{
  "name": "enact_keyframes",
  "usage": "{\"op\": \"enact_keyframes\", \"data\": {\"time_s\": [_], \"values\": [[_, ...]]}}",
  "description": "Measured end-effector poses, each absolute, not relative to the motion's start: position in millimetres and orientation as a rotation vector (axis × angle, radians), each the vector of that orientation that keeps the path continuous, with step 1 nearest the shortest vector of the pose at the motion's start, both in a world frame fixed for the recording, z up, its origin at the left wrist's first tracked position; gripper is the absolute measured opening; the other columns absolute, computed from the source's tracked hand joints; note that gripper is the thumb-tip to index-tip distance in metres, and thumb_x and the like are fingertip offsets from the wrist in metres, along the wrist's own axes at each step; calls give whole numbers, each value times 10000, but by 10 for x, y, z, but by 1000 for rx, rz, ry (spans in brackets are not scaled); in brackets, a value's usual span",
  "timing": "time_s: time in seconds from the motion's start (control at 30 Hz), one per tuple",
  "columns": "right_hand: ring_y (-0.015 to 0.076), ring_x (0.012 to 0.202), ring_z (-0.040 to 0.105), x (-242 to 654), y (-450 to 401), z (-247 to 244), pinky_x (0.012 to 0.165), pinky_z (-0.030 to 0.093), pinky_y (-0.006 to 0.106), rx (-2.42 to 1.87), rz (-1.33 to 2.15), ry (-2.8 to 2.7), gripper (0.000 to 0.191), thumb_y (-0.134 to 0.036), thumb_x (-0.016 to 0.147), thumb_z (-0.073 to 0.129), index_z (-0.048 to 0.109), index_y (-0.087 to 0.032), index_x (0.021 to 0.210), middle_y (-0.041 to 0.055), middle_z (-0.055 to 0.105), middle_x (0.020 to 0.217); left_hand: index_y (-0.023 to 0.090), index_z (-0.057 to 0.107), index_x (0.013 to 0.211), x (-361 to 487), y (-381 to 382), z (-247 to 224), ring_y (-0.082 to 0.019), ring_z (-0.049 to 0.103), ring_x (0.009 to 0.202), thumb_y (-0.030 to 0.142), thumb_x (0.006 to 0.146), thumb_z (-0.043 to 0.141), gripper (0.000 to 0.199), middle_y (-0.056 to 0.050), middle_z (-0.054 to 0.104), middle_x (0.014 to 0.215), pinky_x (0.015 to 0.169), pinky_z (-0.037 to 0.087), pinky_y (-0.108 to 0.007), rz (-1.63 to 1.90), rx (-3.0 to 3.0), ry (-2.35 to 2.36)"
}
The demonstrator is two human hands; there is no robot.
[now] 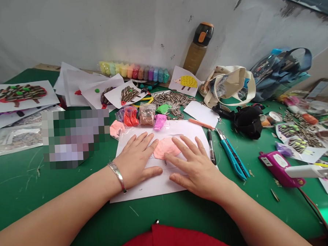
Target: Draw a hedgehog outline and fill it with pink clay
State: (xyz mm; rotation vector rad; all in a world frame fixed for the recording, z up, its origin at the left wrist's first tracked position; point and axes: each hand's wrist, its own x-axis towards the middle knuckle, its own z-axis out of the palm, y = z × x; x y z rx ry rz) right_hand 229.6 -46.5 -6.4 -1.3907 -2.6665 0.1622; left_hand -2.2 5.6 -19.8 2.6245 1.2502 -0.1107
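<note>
A flat patch of pink clay lies on a white sheet of paper on the green table. My left hand, with a silver bracelet at the wrist, rests on the paper at the patch's left side, fingers spread and holding nothing. From the right, my right hand reaches in with fingers apart, its fingertips touching or close over the right edge of the clay. Short drawn lines show just below the patch. A black pen lies along the paper's right edge.
Bagged clay pieces and sunflower seeds lie beyond the paper. On the right are blue-handled cutters, a black pouch and a magenta device. A bottle leans against the wall; seed-covered pictures lie left.
</note>
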Motion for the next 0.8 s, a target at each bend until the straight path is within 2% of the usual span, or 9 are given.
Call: {"op": "enact_keyframes", "data": {"time_s": [0.17,0.37,0.57,0.8], "values": [[361,1431,148,2257,-455,-86,1091,58,687,-1399,213,-2704,445,-519,938,407,538,-321,1315,84,294,1547,131,366,1451,-22,54,-202,-361,165,1427,637,836,513,810,-159,256,1546,1139,149,-538,-69,2618,1241],[347,1435,148,2274,-457,-96,1099,96,668,-1387,172,-2634,448,-495,939,425,513,-325,1344,98,251,1561,138,371,1445,-29,54,-220,-373,179,1421,642,825,530,815,-161,286,1534,1135,156,-551,2,2597,1230],[347,1432,159,2234,-473,-91,1093,50,686,-1384,208,-2708,424,-501,951,385,552,-328,1299,79,329,1531,132,359,1453,-30,52,-213,-369,162,1426,633,839,513,808,-165,255,1545,1136,145,-546,-41,2609,1231],[353,1436,136,2237,-475,-109,1092,77,681,-1362,176,-2668,454,-501,934,433,501,-339,1352,93,230,1570,138,369,1447,-36,47,-228,-373,179,1421,638,828,532,812,-166,278,1536,1135,157,-553,16,2603,1224]]}}
